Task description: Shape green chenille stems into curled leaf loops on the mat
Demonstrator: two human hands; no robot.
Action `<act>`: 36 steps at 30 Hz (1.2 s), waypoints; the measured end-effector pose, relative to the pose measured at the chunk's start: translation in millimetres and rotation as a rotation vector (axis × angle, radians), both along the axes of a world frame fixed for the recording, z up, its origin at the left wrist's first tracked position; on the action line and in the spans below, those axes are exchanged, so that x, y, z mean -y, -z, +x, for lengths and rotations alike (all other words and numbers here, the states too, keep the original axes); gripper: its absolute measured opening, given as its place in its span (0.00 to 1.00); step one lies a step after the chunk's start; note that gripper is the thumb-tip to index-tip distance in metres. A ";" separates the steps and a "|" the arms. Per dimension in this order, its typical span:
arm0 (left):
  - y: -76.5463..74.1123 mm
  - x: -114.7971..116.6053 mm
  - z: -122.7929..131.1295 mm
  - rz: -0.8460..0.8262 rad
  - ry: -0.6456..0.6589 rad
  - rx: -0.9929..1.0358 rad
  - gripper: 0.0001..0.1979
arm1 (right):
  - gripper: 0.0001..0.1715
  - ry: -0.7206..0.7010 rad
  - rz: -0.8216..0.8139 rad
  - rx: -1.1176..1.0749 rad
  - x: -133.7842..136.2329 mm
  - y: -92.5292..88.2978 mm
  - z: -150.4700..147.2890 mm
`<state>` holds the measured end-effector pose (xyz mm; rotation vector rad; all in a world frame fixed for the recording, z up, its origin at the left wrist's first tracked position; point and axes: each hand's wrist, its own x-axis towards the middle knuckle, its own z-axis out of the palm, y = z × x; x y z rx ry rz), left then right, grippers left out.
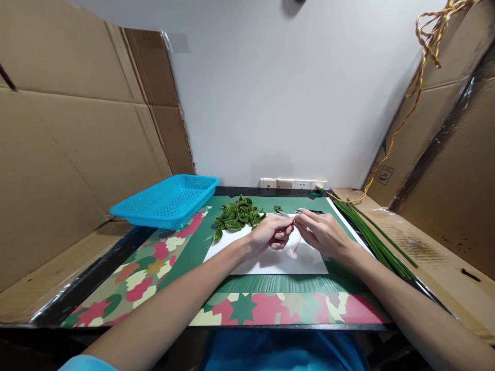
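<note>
My left hand point(273, 232) and my right hand point(323, 231) meet over a white sheet of paper point(266, 263), fingertips pinched together. What they pinch is too small to make out. Left of the fingers lies a pile of fuzzy green leaf shapes point(242, 213), looped from chenille stems. A small green piece point(277, 208) sits apart behind the hands. Just beyond the fingertips is a metal-tipped tool with dark handles point(315, 212), partly hidden by my right hand. A thin red line point(297, 246) shows on the paper below the hands; whether it is drawn or loose I cannot tell.
A blue perforated basket point(154, 216) stands at the back left. Long green chenille stems point(373, 239) lie on the right over cardboard point(425, 257). Cardboard walls flank both sides. Sockets point(284, 183) line the back wall, with a yellow twisted cord point(394, 135) plugged in.
</note>
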<state>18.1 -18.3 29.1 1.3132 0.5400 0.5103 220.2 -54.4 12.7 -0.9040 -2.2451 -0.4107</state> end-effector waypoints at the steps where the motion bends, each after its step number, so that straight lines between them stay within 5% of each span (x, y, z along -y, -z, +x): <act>1: -0.1 0.7 -0.4 -0.012 0.021 0.005 0.25 | 0.14 -0.004 0.025 0.011 0.1 -0.1 0.3; 7: 1.5 4.6 2.4 0.064 0.009 0.016 0.24 | 0.16 -0.067 -0.018 -0.138 0.9 1.7 -3.0; 15: 7.7 8.2 12.1 0.288 -0.181 0.106 0.23 | 0.24 -0.057 -0.297 -0.608 6.9 -1.3 -23.3; 22: 10.2 22.0 17.6 0.745 -0.504 0.021 0.22 | 0.22 -0.193 -0.578 -1.090 8.4 5.7 -41.0; 26: 9.8 23.2 15.0 1.018 -0.564 -0.075 0.19 | 0.22 -0.272 -0.745 -1.297 10.2 7.8 -48.9; 29: 10.8 18.6 11.4 1.176 -0.536 -0.079 0.18 | 0.22 -0.264 -0.734 -1.214 11.9 6.2 -46.2; 36: 10.8 10.8 4.5 1.034 -0.317 -0.122 0.15 | 0.16 -0.108 -0.081 -0.446 5.9 4.9 -13.8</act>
